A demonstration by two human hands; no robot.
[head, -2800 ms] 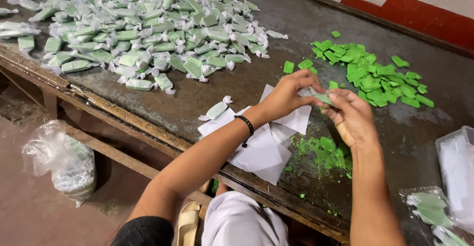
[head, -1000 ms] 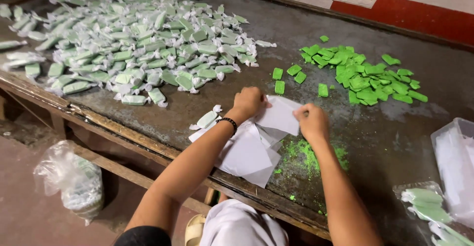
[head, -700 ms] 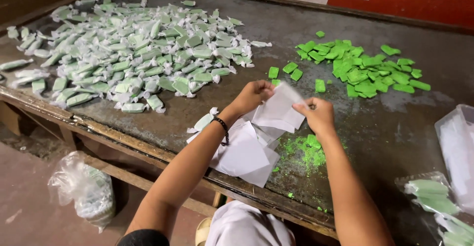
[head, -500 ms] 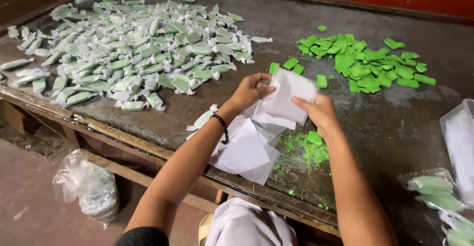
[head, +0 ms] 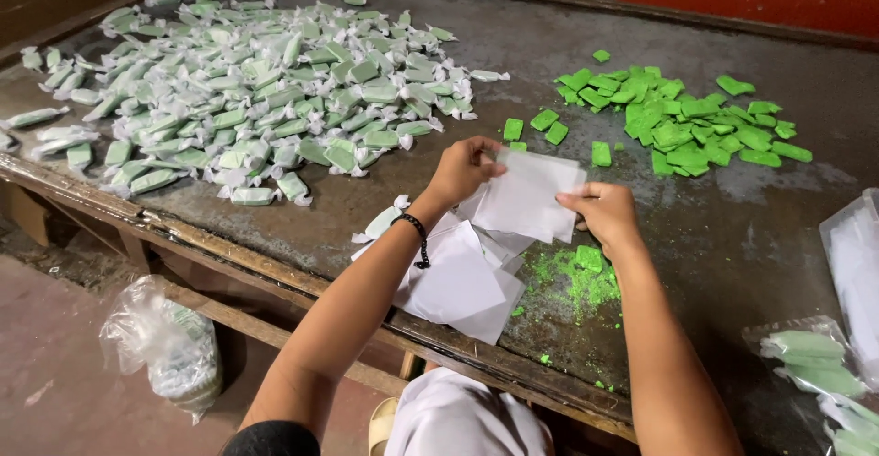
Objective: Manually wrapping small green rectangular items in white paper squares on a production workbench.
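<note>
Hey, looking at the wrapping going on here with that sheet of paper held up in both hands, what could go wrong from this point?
The white wrapping sheet is pinched only at its edges by the left hand and right hand, so it might tear or slip.

The paper stack lies close to the table edge; a brush of the forearm might push sheets off.

Green crumbs lie beside the stack and might soil clean sheets.

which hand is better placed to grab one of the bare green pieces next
Probably the right hand. Both hands pinch the white paper sheet, but the right sits beside the heap of bare green pieces. The left hand is nearer the wrapped pile.
</note>
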